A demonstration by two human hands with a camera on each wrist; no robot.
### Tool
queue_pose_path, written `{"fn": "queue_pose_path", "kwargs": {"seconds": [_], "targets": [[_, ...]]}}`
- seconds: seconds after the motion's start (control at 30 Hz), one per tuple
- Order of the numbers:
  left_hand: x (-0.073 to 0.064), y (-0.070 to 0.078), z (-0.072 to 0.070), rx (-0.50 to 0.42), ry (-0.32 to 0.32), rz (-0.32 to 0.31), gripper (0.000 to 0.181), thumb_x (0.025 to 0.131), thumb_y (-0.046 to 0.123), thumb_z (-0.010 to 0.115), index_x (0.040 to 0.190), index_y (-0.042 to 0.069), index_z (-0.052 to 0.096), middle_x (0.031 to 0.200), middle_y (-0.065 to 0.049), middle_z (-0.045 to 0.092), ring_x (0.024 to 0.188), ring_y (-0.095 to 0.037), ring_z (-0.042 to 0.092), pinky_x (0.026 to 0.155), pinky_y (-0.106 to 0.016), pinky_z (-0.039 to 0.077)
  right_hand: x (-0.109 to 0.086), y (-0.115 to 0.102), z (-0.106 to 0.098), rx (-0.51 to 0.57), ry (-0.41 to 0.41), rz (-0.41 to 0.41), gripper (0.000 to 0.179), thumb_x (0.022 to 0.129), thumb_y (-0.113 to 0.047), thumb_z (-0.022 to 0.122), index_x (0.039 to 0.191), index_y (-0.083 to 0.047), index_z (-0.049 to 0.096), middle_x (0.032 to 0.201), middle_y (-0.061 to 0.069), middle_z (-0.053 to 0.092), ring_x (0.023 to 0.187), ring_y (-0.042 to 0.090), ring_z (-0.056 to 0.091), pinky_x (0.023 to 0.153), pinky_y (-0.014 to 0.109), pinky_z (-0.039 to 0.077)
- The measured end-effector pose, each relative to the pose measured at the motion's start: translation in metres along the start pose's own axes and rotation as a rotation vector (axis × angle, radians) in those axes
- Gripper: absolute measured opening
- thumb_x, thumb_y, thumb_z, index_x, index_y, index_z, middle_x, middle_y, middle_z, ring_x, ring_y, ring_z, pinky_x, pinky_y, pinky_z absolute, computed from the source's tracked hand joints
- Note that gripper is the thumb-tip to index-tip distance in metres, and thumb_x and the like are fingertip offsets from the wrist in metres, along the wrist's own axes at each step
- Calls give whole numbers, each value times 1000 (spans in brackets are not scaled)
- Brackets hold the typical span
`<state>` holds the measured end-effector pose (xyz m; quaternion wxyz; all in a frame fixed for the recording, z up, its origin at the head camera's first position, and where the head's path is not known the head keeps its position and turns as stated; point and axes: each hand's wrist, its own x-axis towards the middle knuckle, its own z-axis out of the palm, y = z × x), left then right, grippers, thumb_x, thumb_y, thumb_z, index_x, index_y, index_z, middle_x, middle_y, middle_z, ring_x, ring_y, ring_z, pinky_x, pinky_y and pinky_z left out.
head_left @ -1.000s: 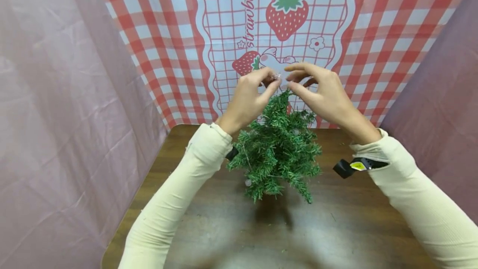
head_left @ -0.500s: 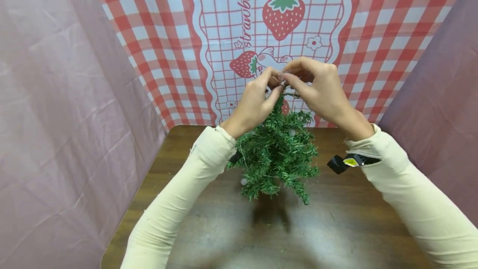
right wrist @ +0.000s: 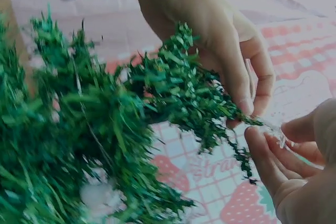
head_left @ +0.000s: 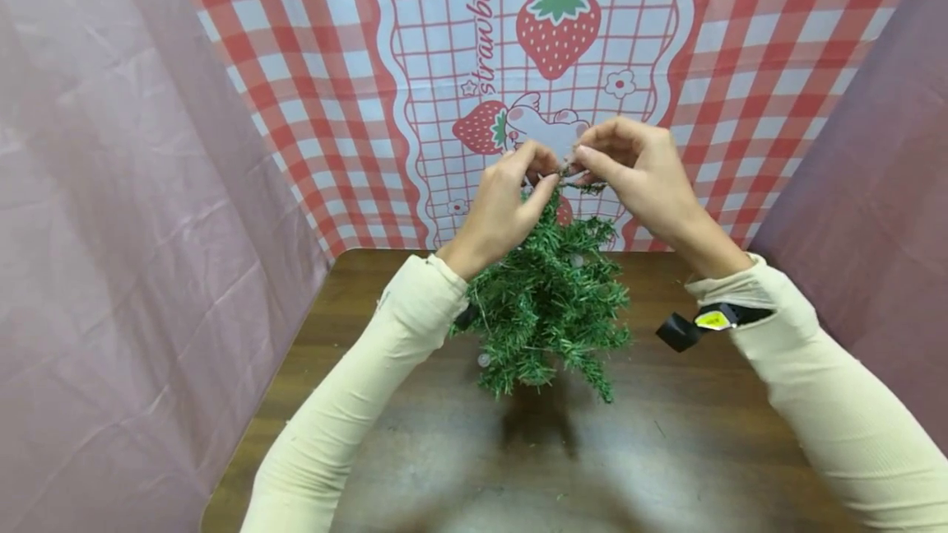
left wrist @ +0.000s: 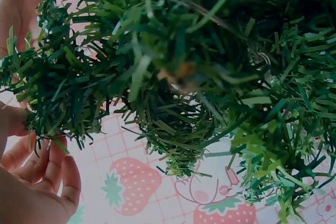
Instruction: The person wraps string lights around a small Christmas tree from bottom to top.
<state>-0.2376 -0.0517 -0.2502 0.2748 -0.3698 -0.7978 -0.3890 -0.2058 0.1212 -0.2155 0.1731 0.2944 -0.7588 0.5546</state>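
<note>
A small green artificial Christmas tree [head_left: 548, 303] stands upright on the wooden table. At its top, my left hand [head_left: 504, 204] pinches the narrow tip between thumb and fingers. Beside it, my right hand [head_left: 652, 179] pinches a small clear, glittery piece [right wrist: 281, 137] by the tip; its exact kind I cannot tell. A thin clear wire [right wrist: 92, 124] runs over the branches, also visible as a curved wire [left wrist: 205, 11] in the left wrist view. A round translucent ball [head_left: 484, 360] hangs low at the tree's left side.
The brown wooden table [head_left: 415, 451] carries a few loose green bits. Behind stands a red-and-white checked strawberry cloth [head_left: 296, 48]. Pink curtains [head_left: 111, 229] close off both sides. Black camera straps [head_left: 677, 333] sit at the wrists.
My left hand has moved down from holding the clear piece to pinching the tree tip. The right hand met it at the tip, now holds the clear piece, and has drawn slightly right.
</note>
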Motion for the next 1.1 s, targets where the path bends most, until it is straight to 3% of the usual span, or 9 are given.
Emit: {"fn": "queue_pose_path", "kwargs": {"seconds": [0.2,0.3,0.33,0.4,0.57,0.67,0.77,0.9,1.1], "targets": [[-4,0,0,13,-18,-2,12,89,12,52,100,8,54,92,0,60,81,-7,52,73,-17,43,3,25,0,410,11,200,28,86,-8,59,103,13,51,93,22,55,77,28,62,69,34,53],[-8,1,0,35,-31,5,13,90,13,51,101,8,55,95,0,59,82,-7,51,73,-17,43,1,31,-1,487,15,279,31,86,-9,59,104,14,49,93,21,53,74,25,62,68,31,54],[-9,1,0,39,-33,8,13,90,13,50,101,8,55,95,0,59,82,-8,51,74,-17,43,0,31,-2,466,14,289,32,86,-10,59,104,14,49,92,21,53,73,24,61,66,29,54],[-11,1,0,43,-34,16,14,91,14,50,102,8,55,97,-1,59,85,-8,51,76,-18,43,-3,31,-3,322,8,278,33,87,-16,59,103,11,52,89,20,53,69,22,57,62,27,53],[-18,0,-4,52,-14,44,20,92,17,49,108,8,55,104,-1,58,95,-10,52,85,-20,39,-11,26,-3,-294,22,148,28,88,-34,55,99,-9,61,83,6,58,63,18,49,51,26,40],[-28,0,-6,55,-2,43,24,92,20,48,113,8,55,110,0,58,102,-11,50,90,-21,37,-18,25,-2,-510,57,65,27,88,-33,54,105,-13,61,90,0,59,67,13,50,54,26,39],[-41,3,-8,51,9,35,28,93,23,47,115,8,54,113,0,56,106,-10,48,92,-21,36,-28,25,-4,-585,81,15,30,88,-28,54,114,-12,58,101,2,58,72,10,51,59,26,41],[-68,5,-16,33,33,27,29,93,24,47,117,8,52,115,-1,55,109,-9,47,94,-25,37,-51,31,-9,-596,112,-6,36,86,-24,57,121,-15,54,103,2,55,76,10,50,64,22,41],[-118,-10,-29,11,114,-54,30,92,21,50,121,12,50,116,-2,55,112,-12,47,95,-30,37,-104,59,-22,-567,169,43,34,85,-21,62,118,-17,55,98,-3,54,81,6,52,68,13,41]]}}
